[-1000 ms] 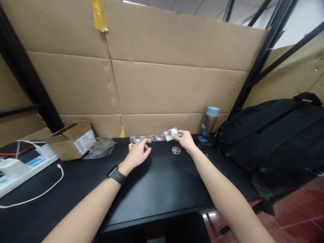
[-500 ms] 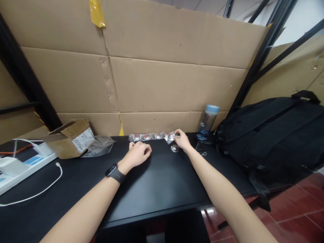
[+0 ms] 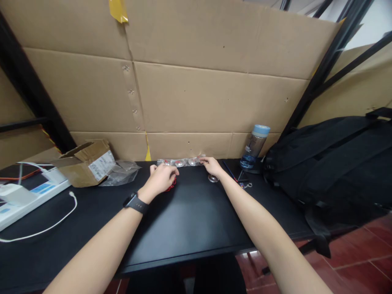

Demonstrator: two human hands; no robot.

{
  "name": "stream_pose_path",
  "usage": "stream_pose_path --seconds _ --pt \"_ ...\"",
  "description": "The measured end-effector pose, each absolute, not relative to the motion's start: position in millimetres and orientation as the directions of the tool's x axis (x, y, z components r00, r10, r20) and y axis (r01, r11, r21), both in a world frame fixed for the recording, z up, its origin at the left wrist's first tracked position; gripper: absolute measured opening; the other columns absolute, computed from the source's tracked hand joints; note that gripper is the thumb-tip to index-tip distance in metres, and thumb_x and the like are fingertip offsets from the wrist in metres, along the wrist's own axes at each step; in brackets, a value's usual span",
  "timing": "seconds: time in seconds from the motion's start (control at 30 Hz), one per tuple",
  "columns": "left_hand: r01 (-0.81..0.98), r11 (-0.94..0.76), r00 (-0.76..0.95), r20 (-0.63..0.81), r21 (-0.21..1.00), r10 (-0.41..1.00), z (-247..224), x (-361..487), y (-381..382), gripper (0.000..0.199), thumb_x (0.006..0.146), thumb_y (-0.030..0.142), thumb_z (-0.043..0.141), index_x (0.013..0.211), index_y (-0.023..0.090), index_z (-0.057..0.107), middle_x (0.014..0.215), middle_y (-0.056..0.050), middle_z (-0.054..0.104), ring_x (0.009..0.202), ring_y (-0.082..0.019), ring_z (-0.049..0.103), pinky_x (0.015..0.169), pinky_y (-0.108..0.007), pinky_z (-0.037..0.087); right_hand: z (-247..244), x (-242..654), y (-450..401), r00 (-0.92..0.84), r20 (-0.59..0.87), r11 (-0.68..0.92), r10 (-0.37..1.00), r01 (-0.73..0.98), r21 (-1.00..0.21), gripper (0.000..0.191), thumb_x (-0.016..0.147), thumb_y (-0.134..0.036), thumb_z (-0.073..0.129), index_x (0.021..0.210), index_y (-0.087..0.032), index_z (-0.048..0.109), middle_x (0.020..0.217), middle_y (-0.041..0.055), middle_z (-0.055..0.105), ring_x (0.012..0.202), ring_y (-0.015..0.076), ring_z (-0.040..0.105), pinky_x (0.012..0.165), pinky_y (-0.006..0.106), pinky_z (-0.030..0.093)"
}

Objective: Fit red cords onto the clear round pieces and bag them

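No writing is legible: the white label on the cardboard box (image 3: 87, 162) carries print too small to read, and the bottle (image 3: 253, 147) shows no readable mark. The packets (image 3: 180, 162) form a short row of small clear plastic bags, each holding a round silvery part with a red spot; the row lies at the rear of the black desk (image 3: 190, 220), against the foot of the cardboard wall (image 3: 214, 98). The right hand (image 3: 211, 166) rests at the right end of the row, fingers loosely curled and touching the last packet; whether it pinches the packet cannot be told. The left hand (image 3: 161, 178), with a black watch (image 3: 134, 203) on its wrist, lies half-closed on the desk just in front of the row, over a small red item (image 3: 171, 185) that shows under the fingers; the grip on it cannot be judged. A clear dome (image 3: 213, 178) sits on the desk just beside the right wrist. The bottle stands right of the row, near a black backpack (image 3: 330, 163). A crumpled bag (image 3: 121, 172) lies beside the box at left, and a power strip (image 3: 24, 198) with a white cable (image 3: 45, 232) lies farther left. The desk surface between the forearms and the front edge is bare.
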State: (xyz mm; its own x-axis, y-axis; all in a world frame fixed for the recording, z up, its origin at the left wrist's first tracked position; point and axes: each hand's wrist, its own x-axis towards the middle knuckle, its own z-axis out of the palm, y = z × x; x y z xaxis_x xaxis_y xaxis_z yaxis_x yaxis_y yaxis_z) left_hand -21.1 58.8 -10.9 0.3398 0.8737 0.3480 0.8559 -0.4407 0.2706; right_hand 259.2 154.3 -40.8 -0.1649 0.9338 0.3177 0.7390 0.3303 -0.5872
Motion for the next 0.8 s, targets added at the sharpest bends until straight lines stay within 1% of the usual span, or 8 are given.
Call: stream_pose_path --seconds 0.17,0.3,0.4,0.47,0.5,0.57,0.6,0.8 --pt "0.895 -0.361 0.259 0.354 0.261 0.899 -13.5 -39.9 71.7 0.025 0.088 0.022 0.051 0.096 0.03 0.073 0.112 -0.006 0.075 0.113 -0.029 0.059 0.095 -0.045 0.029 -32.9 262.3 145.6 -0.229 0.298 0.355 0.927 0.791 -0.499 0.04 0.09 -0.009 0.054 0.122 -0.02 0.074 0.121 0.0089 0.074 0.116 0.0205 0.067 0.105 0.03 0.044" --pt "0.881 -0.395 0.321 0.283 0.262 0.904 -18.3 -34.6 69.3 0.021 0.09 0.035 0.055 0.094 0.029 0.074 0.104 -0.006 0.075 0.107 -0.029 0.06 0.093 -0.045 0.031 -23.6 272.0 133.7 -0.279 0.254 0.369 0.926 0.815 -0.447 0.037 0.086 -0.011 0.06 0.119 -0.019 0.075 0.106 0.0083 0.077 0.095 0.02 0.071 0.093 0.029 0.05" --pt "0.879 -0.416 0.342 0.301 0.232 0.89 -24.1 -25.7 65.2 0.024 0.091 0.042 0.055 0.097 0.028 0.074 0.105 -0.008 0.074 0.107 -0.031 0.059 0.092 -0.046 0.03 -15.8 286.0 121.0 -0.357 0.167 0.394 0.919 0.821 -0.413 0.038 0.08 -0.025 0.073 0.117 -0.019 0.075 0.105 0.008 0.075 0.089 0.0195 0.069 0.086 0.029 0.051" --pt "0.873 -0.436 0.354 0.33 0.218 0.875 -28.7 -22.4 64.6 0.025 0.093 0.029 0.051 0.103 0.031 0.073 0.112 -0.007 0.073 0.109 -0.03 0.058 0.092 -0.046 0.029 -10.9 296.1 112.1 -0.43 0.07 0.417 0.9 0.806 -0.42 0.052 0.071 -0.033 0.082 0.121 -0.019 0.073 0.113 0.0087 0.074 0.091 0.0196 0.069 0.086 0.028 0.052" --pt "0.864 -0.455 0.372 0.337 0.215 0.865 -30.8 -21.9 65.1 0.031 0.091 0.02 0.048 0.104 0.033 0.073 0.115 -0.006 0.073 0.111 -0.029 0.057 0.093 -0.046 0.028 -8.7 300.4 108.2 -0.461 0.026 0.426 0.887 0.795 -0.433 0.058 0.068 -0.034 0.084 0.123 -0.019 0.072 0.115 0.0086 0.073 0.093 0.0196 0.069 0.086 0.028 0.052" --pt "0.842 -0.498 0.416 0.34 0.206 0.843 -33.3 -23.1 67.2 0.043 0.087 0.007 0.044 0.102 0.035 0.074 0.117 -0.003 0.072 0.113 -0.027 0.056 0.093 -0.045 0.026 -4.9 306.8 102.3 -0.485 -0.017 0.427 0.874 0.786 -0.447 0.061 0.064 -0.03 0.086 0.123 -0.019 0.072 0.114 0.0077 0.074 0.092 0.0195 0.07 0.084 0.027 0.052" --pt "0.834 -0.515 0.434 0.339 0.199 0.835 -33.4 -24.4 68.4 0.043 0.086 0.006 0.045 0.1 0.035 0.075 0.116 -0.003 0.073 0.114 -0.026 0.055 0.092 -0.045 0.025 -3.4 308.7 100.5 -0.483 -0.023 0.424 0.875 0.79 -0.442 0.06 0.063 -0.027 0.086 0.121 -0.02 0.073 0.112 0.0068 0.075 0.091 0.0194 0.07 0.083 0.026 0.052" --pt "0.819 -0.556 0.49 0.334 0.139 0.805 -24.1 -33.5 71.4 0.014 0.09 0.024 0.061 0.085 0.029 0.073 0.104 -0.003 0.074 0.113 -0.028 0.053 0.089 -0.044 0.023 4.2 309.6 97.9 -0.462 -0.038 0.405 0.886 0.813 -0.418 0.053 0.063 -0.025 0.085 0.115 -0.02 0.075 0.105 0.0048 0.076 0.089 0.0191 0.07 0.079 0.025 0.051"
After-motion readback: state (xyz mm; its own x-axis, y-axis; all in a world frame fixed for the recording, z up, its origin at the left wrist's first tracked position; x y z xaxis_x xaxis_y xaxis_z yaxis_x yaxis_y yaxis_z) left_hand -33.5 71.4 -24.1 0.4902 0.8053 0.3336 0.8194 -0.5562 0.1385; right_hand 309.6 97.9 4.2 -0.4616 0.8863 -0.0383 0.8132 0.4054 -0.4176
